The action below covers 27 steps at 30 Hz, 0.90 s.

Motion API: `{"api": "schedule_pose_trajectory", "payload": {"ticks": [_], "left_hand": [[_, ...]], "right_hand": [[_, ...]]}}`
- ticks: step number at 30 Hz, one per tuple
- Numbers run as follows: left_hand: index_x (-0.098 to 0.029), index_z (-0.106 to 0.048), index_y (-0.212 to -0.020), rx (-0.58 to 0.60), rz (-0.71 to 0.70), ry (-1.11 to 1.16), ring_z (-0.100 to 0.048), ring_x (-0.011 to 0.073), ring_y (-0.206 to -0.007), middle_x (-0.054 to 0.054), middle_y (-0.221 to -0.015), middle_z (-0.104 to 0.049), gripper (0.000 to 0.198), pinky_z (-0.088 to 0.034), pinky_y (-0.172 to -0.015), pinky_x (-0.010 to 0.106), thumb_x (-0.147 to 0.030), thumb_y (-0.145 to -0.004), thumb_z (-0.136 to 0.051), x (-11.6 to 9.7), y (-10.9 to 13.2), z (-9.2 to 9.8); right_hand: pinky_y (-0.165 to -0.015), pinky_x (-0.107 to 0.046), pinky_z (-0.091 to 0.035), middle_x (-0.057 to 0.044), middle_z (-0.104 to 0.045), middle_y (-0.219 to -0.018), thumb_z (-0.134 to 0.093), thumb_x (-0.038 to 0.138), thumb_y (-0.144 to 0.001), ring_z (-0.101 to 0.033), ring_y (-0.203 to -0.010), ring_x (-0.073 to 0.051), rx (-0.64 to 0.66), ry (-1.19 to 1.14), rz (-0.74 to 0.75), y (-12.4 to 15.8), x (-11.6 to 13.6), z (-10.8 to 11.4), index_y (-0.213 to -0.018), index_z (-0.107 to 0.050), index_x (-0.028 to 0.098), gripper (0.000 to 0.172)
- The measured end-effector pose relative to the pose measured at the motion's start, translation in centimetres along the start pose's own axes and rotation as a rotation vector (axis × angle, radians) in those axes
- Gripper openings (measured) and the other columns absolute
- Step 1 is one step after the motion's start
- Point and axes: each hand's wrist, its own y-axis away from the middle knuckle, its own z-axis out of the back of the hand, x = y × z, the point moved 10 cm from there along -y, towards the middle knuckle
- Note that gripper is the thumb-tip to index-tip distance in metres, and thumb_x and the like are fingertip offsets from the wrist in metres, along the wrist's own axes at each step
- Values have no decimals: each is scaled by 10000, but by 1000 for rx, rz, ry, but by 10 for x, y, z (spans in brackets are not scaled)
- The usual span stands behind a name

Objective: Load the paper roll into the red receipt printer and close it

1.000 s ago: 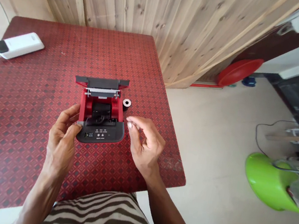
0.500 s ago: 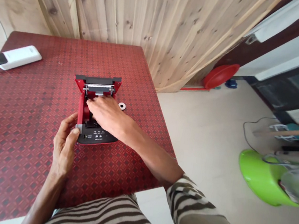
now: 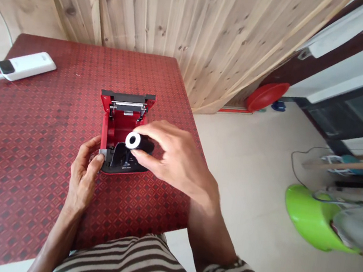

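A small red and black receipt printer (image 3: 105, 132) stands on the table with its lid (image 3: 128, 99) raised and its red paper bay showing. My left hand (image 3: 85, 172) grips the printer's front left corner, thumb on the grey piece there and fingers along the side. Above the front right of the bay, my right hand (image 3: 175, 157) pinches a paper roll (image 3: 146, 144) between thumb and fingers. The roll has a white end with a dark hole and a black outer side. A loose black flap (image 3: 118, 154) hangs from it over the printer's front panel.
The table (image 3: 49, 135) has a red patterned top. A white power bank (image 3: 31, 66) with a cable lies at its back left. Wooden boards (image 3: 152, 10) rise behind it. On the floor to the right are a red basin (image 3: 267, 96) and a green chair-like object (image 3: 308, 217).
My right hand has come out of the printer bay and taken up the roll, which lay at the printer's right, bringing it over the printer. My left hand keeps its grip.
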Motion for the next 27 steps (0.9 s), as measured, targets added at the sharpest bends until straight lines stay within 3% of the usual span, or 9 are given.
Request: {"api": "schedule_pose_trajectory", "payload": {"ticks": [2, 4, 6, 9, 13, 16, 20, 25, 27], "left_hand": [[-218, -697, -1448, 4, -20, 10, -709, 297, -1257, 104, -1395, -759, 588, -557, -1080, 421, -602, -1002, -699, 1, -1, 1], [-229, -707, -1442, 5, -42, 12, -699, 293, -1267, 94, -1400, -757, 547, -540, -1086, 404, -571, -1015, -695, 3, -1, 2], [-238, -708, -1449, 4, -53, 13, -692, 290, -1260, 86, -1394, -755, 532, -530, -1086, 396, -553, -1020, -691, 7, -2, 3], [-256, -704, -1468, 0, -58, 11, -697, 279, -1219, 76, -1377, -757, 532, -534, -1063, 388, -545, -1022, -681, 11, -3, 5], [-273, -705, -1471, 0, -56, 2, -701, 261, -1177, 63, -1340, -764, 525, -547, -1022, 365, -549, -1026, -666, 10, -3, 5], [-269, -697, -1477, -1, -32, 5, -701, 262, -1183, 64, -1334, -764, 532, -556, -1015, 363, -542, -1022, -667, 7, -2, 4], [-258, -694, -1474, -9, -9, 6, -695, 271, -1201, 69, -1345, -760, 541, -553, -1021, 373, -543, -1015, -665, 5, -1, 3], [-268, -702, -1466, -9, -5, 11, -691, 269, -1191, 63, -1348, -764, 535, -537, -1032, 377, -548, -1011, -673, 6, 0, 3], [-262, -697, -1468, -9, -7, 6, -691, 273, -1185, 65, -1343, -763, 538, -540, -1022, 378, -549, -1013, -666, 6, 0, 3]], "right_hand": [[-962, -369, -564, -34, -839, -1130, -819, 207, -959, -746, -1017, -211, -63, -180, -55, 28, -18, 19, -1190, -768, 216, 236], [-936, -369, -557, -20, -839, -1114, -829, 230, -943, -744, -991, -206, -86, -304, -163, 55, -43, 23, -1186, -776, 242, 249], [-924, -363, -550, -17, -834, -1121, -815, 223, -934, -747, -1002, -205, -104, -371, -292, 79, -69, 14, -1175, -780, 252, 246], [-900, -347, -552, -18, -824, -1101, -784, 193, -921, -743, -981, -191, -105, -407, -426, 99, -98, -17, -1150, -781, 239, 233], [-825, -332, -576, -37, -826, -1058, -764, 194, -931, -731, -873, -174, -73, -463, -428, 96, -109, -57, -1167, -791, 207, 238], [-942, -396, -614, -64, -842, -1163, -765, 187, -945, -772, -987, -200, -41, -473, -417, 95, -112, -67, -1227, -791, 214, 284], [-972, -437, -650, -92, -818, -1363, -842, 230, -905, -805, -1069, -223, 6, -568, -447, 102, -120, -60, -1423, -721, 254, 532], [-940, -406, -644, -76, -851, -1181, -779, 352, -999, -811, -1043, -222, -208, -537, -481, 88, -153, -31, -1192, -797, 239, 224], [-963, -418, -634, -83, -838, -1238, -808, 274, -965, -800, -1086, -231, -249, -464, -483, 72, -167, -32, -1227, -781, 242, 265]]}}
